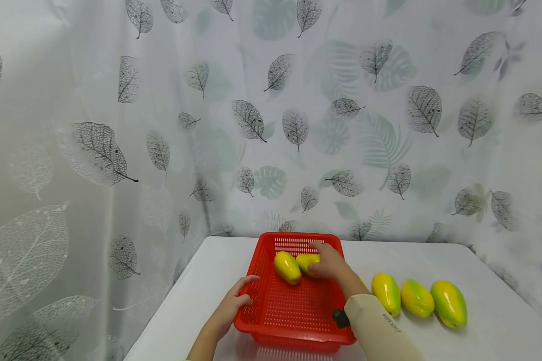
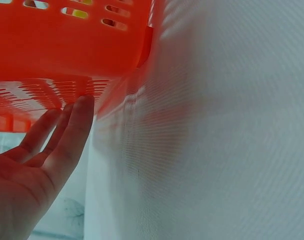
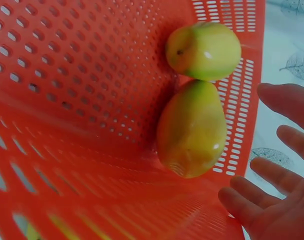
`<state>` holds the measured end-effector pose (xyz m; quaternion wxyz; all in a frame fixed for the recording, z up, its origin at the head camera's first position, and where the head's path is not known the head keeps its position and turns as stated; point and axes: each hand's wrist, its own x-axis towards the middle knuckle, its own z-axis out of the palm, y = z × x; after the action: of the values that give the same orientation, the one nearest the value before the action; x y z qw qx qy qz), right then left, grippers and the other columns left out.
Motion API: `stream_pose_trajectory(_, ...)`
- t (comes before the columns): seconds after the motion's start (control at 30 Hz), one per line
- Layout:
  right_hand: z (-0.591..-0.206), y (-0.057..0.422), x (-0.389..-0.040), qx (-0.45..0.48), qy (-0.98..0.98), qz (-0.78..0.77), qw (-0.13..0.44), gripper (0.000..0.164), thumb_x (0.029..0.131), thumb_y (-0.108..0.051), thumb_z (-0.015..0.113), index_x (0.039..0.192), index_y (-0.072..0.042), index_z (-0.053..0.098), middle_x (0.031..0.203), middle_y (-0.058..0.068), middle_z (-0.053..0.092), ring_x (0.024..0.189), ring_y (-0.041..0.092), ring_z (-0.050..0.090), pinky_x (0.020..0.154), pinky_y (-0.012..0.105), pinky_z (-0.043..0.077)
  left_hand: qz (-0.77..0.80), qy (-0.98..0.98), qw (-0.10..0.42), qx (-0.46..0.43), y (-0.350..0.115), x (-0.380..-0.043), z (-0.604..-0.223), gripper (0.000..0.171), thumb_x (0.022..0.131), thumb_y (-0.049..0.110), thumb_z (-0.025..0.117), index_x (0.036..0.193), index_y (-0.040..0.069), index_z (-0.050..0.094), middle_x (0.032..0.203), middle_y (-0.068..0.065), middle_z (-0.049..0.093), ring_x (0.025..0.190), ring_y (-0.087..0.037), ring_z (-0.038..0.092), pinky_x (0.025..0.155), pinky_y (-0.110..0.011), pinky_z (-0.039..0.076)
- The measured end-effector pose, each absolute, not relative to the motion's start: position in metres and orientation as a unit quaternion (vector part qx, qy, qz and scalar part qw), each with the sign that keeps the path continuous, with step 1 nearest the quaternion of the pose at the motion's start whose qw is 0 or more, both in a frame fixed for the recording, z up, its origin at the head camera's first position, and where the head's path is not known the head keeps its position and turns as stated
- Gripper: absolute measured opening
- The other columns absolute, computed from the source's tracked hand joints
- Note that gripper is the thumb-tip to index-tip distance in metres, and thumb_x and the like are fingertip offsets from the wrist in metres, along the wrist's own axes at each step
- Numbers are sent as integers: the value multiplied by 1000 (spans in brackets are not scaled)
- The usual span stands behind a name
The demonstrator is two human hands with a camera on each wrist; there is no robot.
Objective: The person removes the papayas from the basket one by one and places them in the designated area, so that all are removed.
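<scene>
Two yellow-green mangoes lie side by side in a red perforated basket (image 1: 298, 311): a left mango (image 1: 287, 268) and a right mango (image 1: 304, 260). My right hand (image 1: 329, 261) hovers over the right mango and covers part of it in the head view. In the right wrist view both mangoes (image 3: 193, 132) show against the slotted wall, and the spread fingers of the right hand (image 3: 277, 190) stand apart from them, holding nothing. At the basket's left side is my left hand (image 1: 228, 307), its fingers extended; in the left wrist view its fingertips (image 2: 83, 102) are right at the slotted wall.
Three more mangoes (image 1: 417, 298) sit in a row on the white table (image 1: 438, 260) to the right of the basket, and another is mostly hidden behind the right forearm. A leaf-patterned curtain (image 1: 316, 165) hangs behind the table and along its left side.
</scene>
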<state>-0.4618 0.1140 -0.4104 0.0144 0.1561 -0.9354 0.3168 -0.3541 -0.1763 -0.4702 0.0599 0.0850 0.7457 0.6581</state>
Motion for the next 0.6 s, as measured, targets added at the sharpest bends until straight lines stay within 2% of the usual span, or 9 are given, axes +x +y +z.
stream_pose_trajectory(0.2, -417, 112, -463, 147, -939, 311, 11, 73, 81, -15, 79, 148, -5, 52, 145, 24, 53, 119, 36, 57, 106, 57, 49, 659, 746, 59, 83, -175, -353, -471, 61, 91, 8, 51, 152, 13, 44, 154, -26, 38, 119, -31, 58, 94, -45, 61)
stream_pose_trajectory(0.6, -416, 108, -464, 136, -950, 280, -10, 73, 84, -13, 78, 151, -5, 49, 151, 26, 48, 132, 40, 52, 110, 58, 46, 649, 754, 48, 87, -177, -357, -472, 61, 91, 7, 49, 152, 12, 43, 155, -24, 39, 122, -33, 54, 96, -44, 60)
